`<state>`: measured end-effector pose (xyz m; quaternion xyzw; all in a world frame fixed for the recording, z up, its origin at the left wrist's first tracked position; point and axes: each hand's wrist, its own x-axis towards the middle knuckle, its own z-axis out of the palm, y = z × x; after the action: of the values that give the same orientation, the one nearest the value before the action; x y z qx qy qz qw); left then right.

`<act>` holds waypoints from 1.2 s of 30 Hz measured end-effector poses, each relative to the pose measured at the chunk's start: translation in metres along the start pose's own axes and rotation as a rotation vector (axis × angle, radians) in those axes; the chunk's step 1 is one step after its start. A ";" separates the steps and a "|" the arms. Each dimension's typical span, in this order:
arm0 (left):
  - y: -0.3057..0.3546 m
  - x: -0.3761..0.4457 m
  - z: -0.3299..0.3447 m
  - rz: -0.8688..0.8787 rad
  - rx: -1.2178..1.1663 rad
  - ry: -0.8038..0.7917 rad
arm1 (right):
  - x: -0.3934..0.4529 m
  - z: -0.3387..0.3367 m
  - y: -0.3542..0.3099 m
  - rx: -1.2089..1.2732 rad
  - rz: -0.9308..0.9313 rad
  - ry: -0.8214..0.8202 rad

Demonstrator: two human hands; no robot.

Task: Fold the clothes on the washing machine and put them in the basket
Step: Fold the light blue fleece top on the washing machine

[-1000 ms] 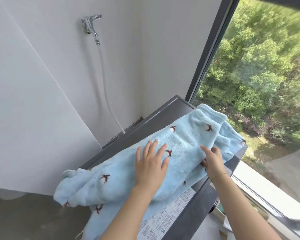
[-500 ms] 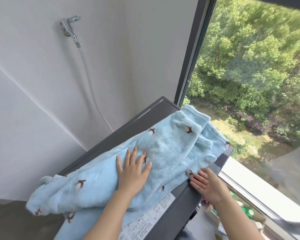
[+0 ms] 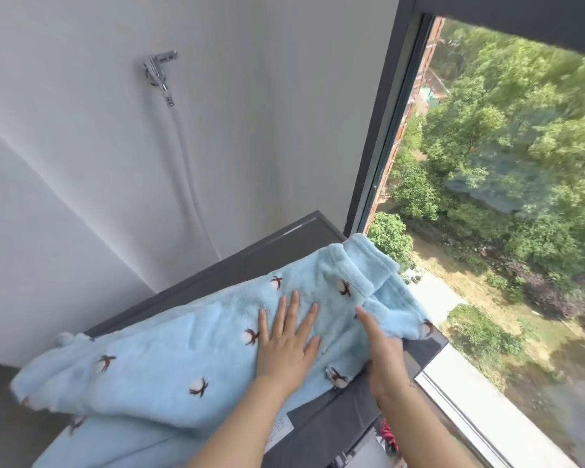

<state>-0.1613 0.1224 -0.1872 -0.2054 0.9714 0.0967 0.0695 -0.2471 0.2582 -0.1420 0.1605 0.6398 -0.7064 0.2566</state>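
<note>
The right hand (image 3: 384, 349) has come back onto the fleece (image 3: 169, 359) mid-frame, both hands' fingers (image 3: 293, 310) flat, smoothing before folding.

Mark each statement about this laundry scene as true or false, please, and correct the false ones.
1. The left hand lies flat on the light blue fleece garment. True.
2. The garment lies on the dark washing machine top. True.
3. The garment is plain, without any pattern. False: small brown motifs are scattered over it.
4. The right hand holds a basket. False: it is at the garment's near edge; no basket is visible.
5. A metal tap with a white hose is on the wall. True.
</note>
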 end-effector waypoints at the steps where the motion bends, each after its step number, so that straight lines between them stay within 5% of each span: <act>1: 0.001 -0.001 0.001 0.001 0.001 -0.005 | 0.004 0.006 -0.001 -0.008 0.030 0.019; 7: 0.008 0.001 -0.007 -0.054 -0.001 -0.085 | 0.024 0.027 -0.016 0.136 0.253 0.137; 12: 0.015 -0.010 -0.036 -0.192 -0.188 -0.111 | 0.028 0.017 -0.012 0.196 0.238 0.184; 17: 0.007 -0.035 -0.040 -0.411 -0.205 -0.021 | 0.027 0.023 -0.025 0.267 0.121 0.191; 23: -0.007 -0.028 -0.045 -0.395 -0.258 -0.036 | 0.054 0.013 -0.074 0.212 -0.227 0.186; 31: 0.006 -0.008 -0.052 -0.248 -0.800 -0.047 | 0.048 0.009 -0.114 -0.043 -0.571 0.137; 36: -0.016 -0.021 -0.074 -0.390 -1.525 0.000 | 0.020 0.029 -0.106 -0.206 -0.746 0.038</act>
<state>-0.1424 0.0999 -0.1138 -0.3630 0.5834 0.7226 -0.0749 -0.3206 0.2321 -0.0617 -0.0969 0.7266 -0.6801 -0.0149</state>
